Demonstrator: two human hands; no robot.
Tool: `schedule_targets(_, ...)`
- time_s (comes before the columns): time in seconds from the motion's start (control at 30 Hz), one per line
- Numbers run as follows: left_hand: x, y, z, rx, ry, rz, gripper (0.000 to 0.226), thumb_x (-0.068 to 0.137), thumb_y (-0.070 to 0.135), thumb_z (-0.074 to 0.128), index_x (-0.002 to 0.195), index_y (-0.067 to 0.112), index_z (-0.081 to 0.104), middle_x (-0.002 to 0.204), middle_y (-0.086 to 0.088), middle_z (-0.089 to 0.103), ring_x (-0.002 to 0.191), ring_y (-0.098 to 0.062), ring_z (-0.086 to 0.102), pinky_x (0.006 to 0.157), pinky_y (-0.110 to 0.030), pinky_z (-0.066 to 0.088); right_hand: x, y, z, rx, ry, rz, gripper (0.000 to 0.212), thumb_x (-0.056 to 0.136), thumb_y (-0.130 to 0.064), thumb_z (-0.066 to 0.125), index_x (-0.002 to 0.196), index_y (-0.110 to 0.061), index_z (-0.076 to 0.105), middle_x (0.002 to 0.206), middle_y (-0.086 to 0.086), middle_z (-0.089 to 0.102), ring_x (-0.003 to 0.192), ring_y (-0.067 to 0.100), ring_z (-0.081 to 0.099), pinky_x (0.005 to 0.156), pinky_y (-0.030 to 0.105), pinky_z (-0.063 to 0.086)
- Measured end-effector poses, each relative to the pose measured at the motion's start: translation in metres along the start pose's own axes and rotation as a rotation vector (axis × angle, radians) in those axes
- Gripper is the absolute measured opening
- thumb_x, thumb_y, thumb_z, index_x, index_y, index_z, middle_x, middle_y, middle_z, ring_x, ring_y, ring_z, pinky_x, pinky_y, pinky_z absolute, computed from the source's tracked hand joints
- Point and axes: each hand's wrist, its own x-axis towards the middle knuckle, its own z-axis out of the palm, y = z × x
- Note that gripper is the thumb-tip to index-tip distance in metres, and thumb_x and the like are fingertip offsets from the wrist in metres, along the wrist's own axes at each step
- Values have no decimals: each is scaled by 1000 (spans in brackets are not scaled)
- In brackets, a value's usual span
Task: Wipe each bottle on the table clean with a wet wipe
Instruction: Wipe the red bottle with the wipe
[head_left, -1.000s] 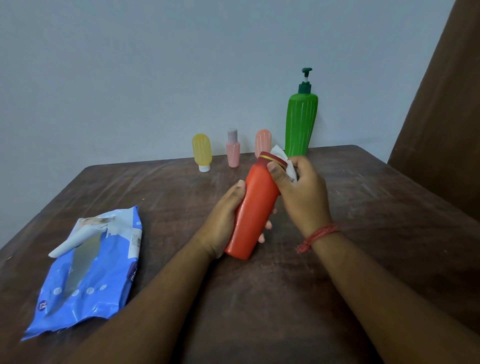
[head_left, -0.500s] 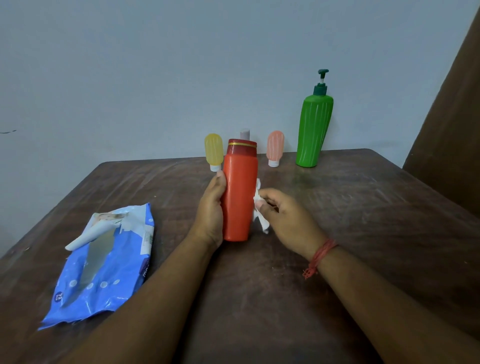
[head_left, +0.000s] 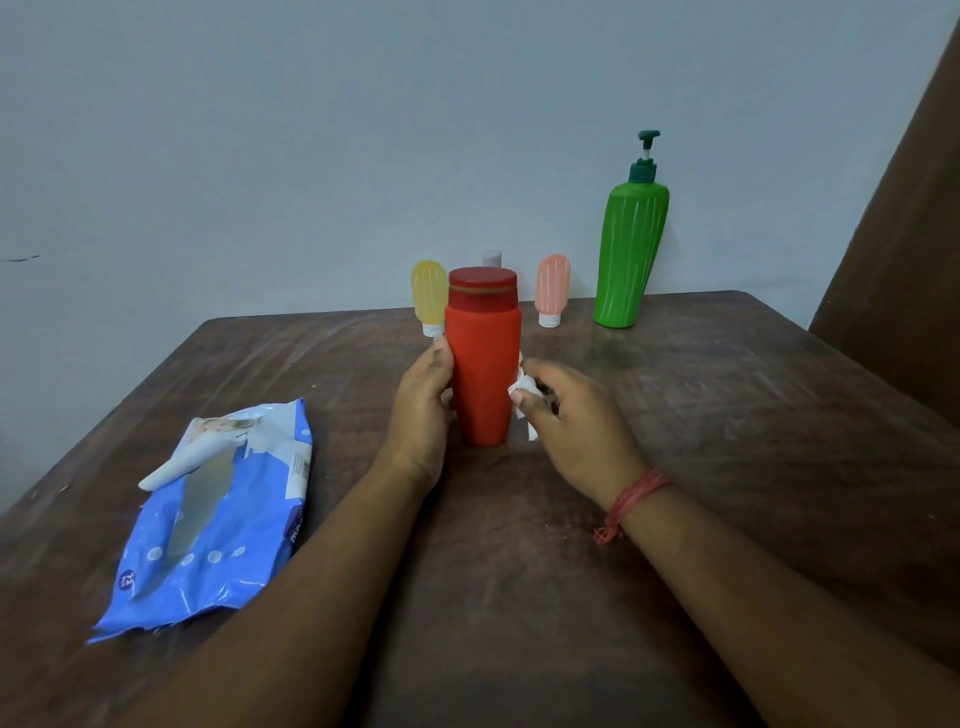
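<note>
Two hands: left hand (head_left: 423, 410) grips orange bottle (head_left: 483, 374), right hand (head_left: 571, 415) pinches wipe (head_left: 523, 387).

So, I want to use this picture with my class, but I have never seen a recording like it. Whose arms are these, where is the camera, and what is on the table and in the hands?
There is no machine here. The arms belong to a person wearing a camera on the head, so you look forward and down as they do.

The left hand holds an upright orange-red bottle on the brown table. The right hand pinches a white wet wipe against the bottle's side.

At the back stand a small yellow bottle, a small pink bottle and a tall green pump bottle. One more small bottle is mostly hidden behind the orange-red one. A blue pack of wipes lies on the left.
</note>
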Motion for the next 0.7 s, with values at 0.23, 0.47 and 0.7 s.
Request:
schedule_targets(0.23,-6,-3,-6,117,44,-1,48,105,53,31,128,25,63,122,1,71,114,-19,67,99,-44,52,0,9,4,-138,-70,-14,19,100,-24,58,114,-17,69,99,-9,66,97,13,55,78,27,41)
schedule_targets(0.47,-25,-3,-5,304,279,-23,36,103,52,40,103,20,57,95,5,63,89,-10,58,79,-28,46,2,21,-8,-224,-7,-20,22,97,-20,61,117,-17,70,107,1,66,101,20,55,82,33,44)
schedule_targets(0.7,-42,-14,3,782,305,-17,43,77,55,70,101,31,43,104,3,58,97,-17,60,92,-44,50,7,30,-18,-228,108,32,24,95,-19,65,118,-17,72,101,-1,47,97,22,53,85,37,51)
